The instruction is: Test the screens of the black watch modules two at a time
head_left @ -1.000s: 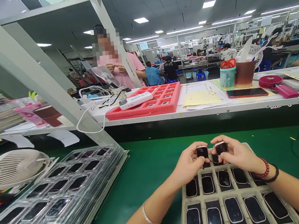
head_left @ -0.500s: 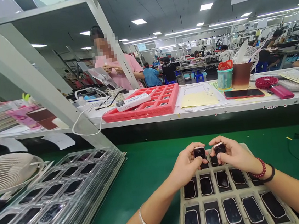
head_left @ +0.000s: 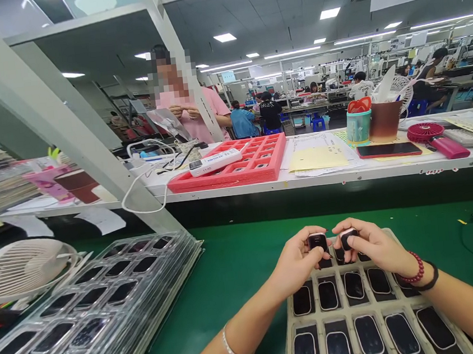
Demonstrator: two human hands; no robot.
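Note:
My left hand is closed on a smartwatch, a rounded square body with a dark screen showing small light marks. Beside it, my right hand grips a second smartwatch, its thumb lying across the dark screen. Both watches are strapless and held up over the far rows of a pale tray. In that tray's compartments lie several watch bodies, among them one with a light rim. The hands hide part of the far row.
Stacked clear trays of watch bodies stand at left, beside a white fan. Across the back, a shelf bears a red foam tray, a phone, cups and papers. A person in pink stands behind it.
The camera view has shifted slightly. My right thumb has moved up onto the screen of the watch in that hand. The left hand keeps its hold.

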